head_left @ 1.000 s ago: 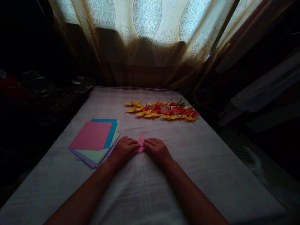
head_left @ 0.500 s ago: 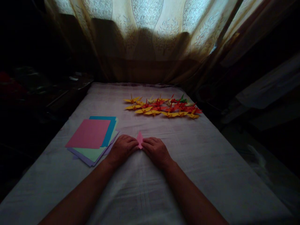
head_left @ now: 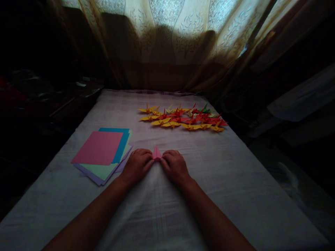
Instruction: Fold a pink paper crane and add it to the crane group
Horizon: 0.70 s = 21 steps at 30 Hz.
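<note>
A small piece of folded pink origami paper (head_left: 156, 153) lies between my hands on the cloth-covered table. It is a pointed shape, with its tip facing away from me and a crease down its middle. My left hand (head_left: 138, 163) pinches its left lower corner between thumb and fingers. At the right lower corner, my right hand (head_left: 176, 165) grips it the same way. Left of my left hand lies a stack of square paper sheets (head_left: 101, 148), pink on top, with blue, pale green and purple beneath.
Several folded paper cranes (head_left: 183, 119) in yellow, red, green and cream stand in rows toward the back right. A pale checked cloth (head_left: 157, 216) covers the table. Behind its far edge hangs a patterned curtain (head_left: 162, 45). Both sides of the room are dark.
The pink paper has gone from a narrow diamond to a shorter, wider triangle as its near point folded up. Both hands still hold its sides, now slightly farther apart.
</note>
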Motion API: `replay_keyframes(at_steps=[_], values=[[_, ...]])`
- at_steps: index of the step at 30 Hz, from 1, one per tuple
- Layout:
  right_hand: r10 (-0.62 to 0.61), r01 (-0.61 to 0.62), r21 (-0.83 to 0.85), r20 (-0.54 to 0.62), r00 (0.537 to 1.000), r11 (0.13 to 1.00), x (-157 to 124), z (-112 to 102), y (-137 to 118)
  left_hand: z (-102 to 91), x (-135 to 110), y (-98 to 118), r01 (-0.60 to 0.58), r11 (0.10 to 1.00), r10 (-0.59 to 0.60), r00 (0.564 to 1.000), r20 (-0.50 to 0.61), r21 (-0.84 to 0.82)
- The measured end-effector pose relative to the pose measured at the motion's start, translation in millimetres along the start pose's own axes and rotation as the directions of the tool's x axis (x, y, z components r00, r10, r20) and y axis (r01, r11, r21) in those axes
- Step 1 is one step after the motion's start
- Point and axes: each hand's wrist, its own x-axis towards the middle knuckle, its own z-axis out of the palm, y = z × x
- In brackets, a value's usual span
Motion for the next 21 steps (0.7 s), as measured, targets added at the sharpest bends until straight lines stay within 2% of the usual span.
replay_keyframes(at_steps=[4,8,15,21], values=[[0.077,-0.077,-0.062,-0.005,0.997,0.995,5,3,-5,3.1,4,4,0.073,0.997,-0.073,0.997,-0.020,0.005],[0.087,-0.089,-0.103,-0.024,0.996,0.991,5,4,-7,2.8,8,9,0.117,0.993,-0.117,0.993,-0.010,0.015],[0.115,-0.115,-0.112,-0.012,0.993,0.987,2,7,-7,4.0,11,13,0.158,0.979,-0.163,0.986,0.031,0.131],[0.130,-0.129,-0.093,0.009,0.991,0.987,2,7,-8,2.9,11,13,0.209,0.975,-0.213,0.976,0.054,0.070]])
